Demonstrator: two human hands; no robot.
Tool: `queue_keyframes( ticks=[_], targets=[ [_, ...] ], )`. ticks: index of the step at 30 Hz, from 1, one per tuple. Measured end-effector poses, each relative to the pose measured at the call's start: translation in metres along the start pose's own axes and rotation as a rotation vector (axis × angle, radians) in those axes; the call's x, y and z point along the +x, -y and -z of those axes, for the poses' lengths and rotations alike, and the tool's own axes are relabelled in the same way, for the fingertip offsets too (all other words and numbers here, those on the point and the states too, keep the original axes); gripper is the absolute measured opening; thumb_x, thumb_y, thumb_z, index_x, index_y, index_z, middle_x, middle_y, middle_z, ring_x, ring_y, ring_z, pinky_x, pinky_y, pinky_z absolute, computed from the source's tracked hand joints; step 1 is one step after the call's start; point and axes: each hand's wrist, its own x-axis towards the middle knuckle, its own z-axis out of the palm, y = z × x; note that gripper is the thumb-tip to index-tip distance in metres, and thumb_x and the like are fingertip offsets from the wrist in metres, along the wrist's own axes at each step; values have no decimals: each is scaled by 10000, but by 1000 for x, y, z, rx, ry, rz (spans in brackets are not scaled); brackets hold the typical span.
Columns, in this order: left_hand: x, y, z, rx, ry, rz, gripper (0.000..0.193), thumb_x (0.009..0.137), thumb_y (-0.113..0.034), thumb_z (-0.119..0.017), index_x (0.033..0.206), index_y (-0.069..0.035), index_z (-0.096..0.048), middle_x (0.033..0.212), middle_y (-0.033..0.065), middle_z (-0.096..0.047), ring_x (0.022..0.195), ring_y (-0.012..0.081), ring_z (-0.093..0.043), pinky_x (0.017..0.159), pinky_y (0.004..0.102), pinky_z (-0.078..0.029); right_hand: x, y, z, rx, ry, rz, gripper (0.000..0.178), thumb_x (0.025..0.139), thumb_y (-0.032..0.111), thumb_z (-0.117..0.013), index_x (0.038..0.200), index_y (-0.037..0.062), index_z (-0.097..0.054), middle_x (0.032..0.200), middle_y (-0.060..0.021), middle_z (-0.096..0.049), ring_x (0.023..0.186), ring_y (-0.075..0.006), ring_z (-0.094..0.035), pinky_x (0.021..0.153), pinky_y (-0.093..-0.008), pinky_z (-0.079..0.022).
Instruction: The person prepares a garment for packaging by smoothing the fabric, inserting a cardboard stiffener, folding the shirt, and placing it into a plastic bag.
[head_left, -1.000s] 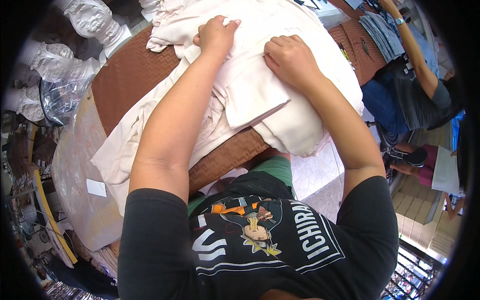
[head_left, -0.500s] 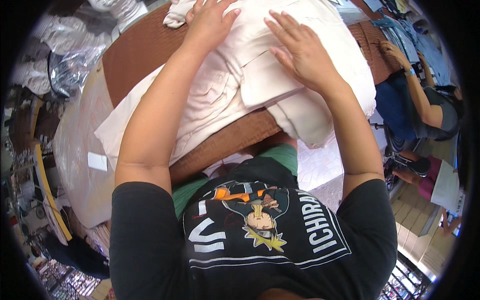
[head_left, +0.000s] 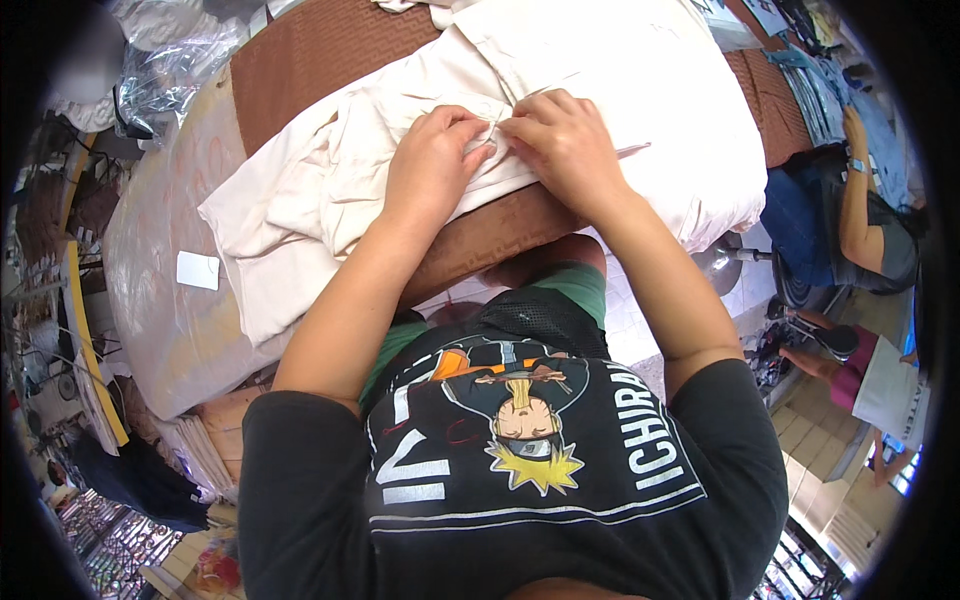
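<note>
1. Left hand [head_left: 430, 165], half curled, touched the cream cloth [head_left: 350, 165]; I couldn't tell whether it gripped.
2. Right hand [head_left: 568, 150], nearly closed, pinched a fold just beside it.
3. That cloth lay rumpled over the brown-covered table [head_left: 325, 60].

Bright light, overexposed cloth [head_left: 650, 95], edges bent
</note>
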Motion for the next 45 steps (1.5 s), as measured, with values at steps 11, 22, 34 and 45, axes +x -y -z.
queue_keyframes(
  ticks=[11, 22, 34, 45],
  targets=[
    [-6, 4, 10, -84, -158, 2, 259, 783, -180, -668, 1012, -62, -641, 1035, 85, -599, 903, 226, -598, 817, 327, -470, -62, 3, 112, 312, -33, -407, 106, 766, 63, -650, 812, -11, -589, 843, -109, -596, 779, -261, -567, 729, -306, -445],
    [4, -26, 3, -69, -101, -191, 199, 778, -144, -645, 963, -71, -659, 1032, 82, -608, 962, 269, -561, 846, 341, -447, -70, -42, 156, -44, 260, -700, 278, 789, 273, -615, 914, 29, -659, 837, -164, -651, 798, -309, -627, 716, -366, -477],
    [-8, -41, -40, -58, -37, -124, 146, 748, -167, -660, 864, -80, -648, 859, 86, -591, 818, 264, -571, 727, 387, -453, -22, -73, 70, 209, 173, -797, 485, 718, 434, -674, 951, 9, -665, 774, -175, -653, 735, -268, -639, 683, -344, -493],
    [23, -68, -35, -87, -271, -181, 271, 766, -202, -661, 1004, -82, -610, 1021, 131, -571, 938, 289, -540, 830, 370, -436, -15, -92, 64, 238, 255, -722, 427, 673, 386, -748, 734, 0, -574, 603, -51, -531, 547, -124, -487, 513, -276, -407]
  ],
)
